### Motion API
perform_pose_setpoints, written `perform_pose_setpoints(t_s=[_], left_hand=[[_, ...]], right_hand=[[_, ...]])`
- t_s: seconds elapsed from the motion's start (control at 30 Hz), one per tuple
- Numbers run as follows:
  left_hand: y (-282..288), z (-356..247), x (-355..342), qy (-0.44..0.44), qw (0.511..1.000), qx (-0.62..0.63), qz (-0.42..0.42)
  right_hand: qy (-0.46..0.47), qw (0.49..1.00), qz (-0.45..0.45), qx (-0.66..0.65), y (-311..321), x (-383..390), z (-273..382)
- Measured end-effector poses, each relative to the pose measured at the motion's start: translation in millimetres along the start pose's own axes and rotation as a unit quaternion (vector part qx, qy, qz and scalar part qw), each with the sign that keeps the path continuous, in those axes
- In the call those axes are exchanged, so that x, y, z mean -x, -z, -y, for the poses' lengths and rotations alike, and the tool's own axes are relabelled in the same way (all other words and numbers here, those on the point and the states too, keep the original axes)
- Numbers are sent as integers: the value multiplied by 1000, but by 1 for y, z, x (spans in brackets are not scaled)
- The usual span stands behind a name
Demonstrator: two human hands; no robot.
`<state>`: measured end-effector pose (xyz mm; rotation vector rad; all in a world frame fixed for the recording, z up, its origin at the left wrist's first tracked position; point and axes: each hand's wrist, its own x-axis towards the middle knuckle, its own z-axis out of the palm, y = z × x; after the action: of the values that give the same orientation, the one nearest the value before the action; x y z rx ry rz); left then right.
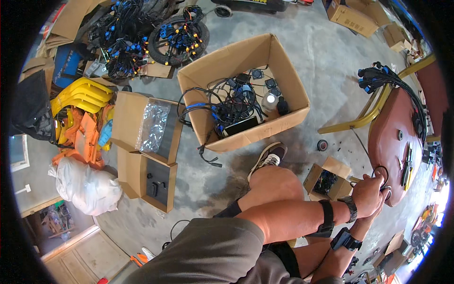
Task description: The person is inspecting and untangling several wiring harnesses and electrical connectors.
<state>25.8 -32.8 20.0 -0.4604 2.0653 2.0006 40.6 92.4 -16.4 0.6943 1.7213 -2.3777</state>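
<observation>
My left hand (365,195) is closed, its fingertips pinching a thin black cable (387,176) that is bent into a loop. Just below and partly behind it, my right hand (373,215) is closed as well, with part of the same cable against its fingers. Both hands are beside the edge of a reddish-brown padded seat (385,128). On that seat lie pliers with dark handles (407,170), a small black ring (400,135) and a bundle of black cables with blue connectors (402,87).
A large open carton (283,124) holds tangled cables and small devices. A small box (341,190) stands near my hands. Left are a flat open box (127,163), a white plastic bag (85,187) and yellow plastic parts (87,94). A tyre (201,42) with wire harnesses lies behind.
</observation>
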Motion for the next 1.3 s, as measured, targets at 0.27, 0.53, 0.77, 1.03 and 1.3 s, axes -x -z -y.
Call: perform_pose_setpoints(t_s=[0.27,0.53,0.77,1.03,1.3], left_hand=[[-2,-6,-4,-3,998,30,-53],[18,-15,-1,-73,987,27,-143],[29,-14,-7,17,996,19,87],[19,-13,-12,55,992,22,111],[8,-11,-10,55,994,50,84]], right_hand=[[1,1000,-13,22,1,6,-2],[4,999,-20,33,1,7,-4],[9,999,-19,37,6,8,-5],[12,999,-23,37,12,9,-7],[10,999,-26,44,14,9,-9]])
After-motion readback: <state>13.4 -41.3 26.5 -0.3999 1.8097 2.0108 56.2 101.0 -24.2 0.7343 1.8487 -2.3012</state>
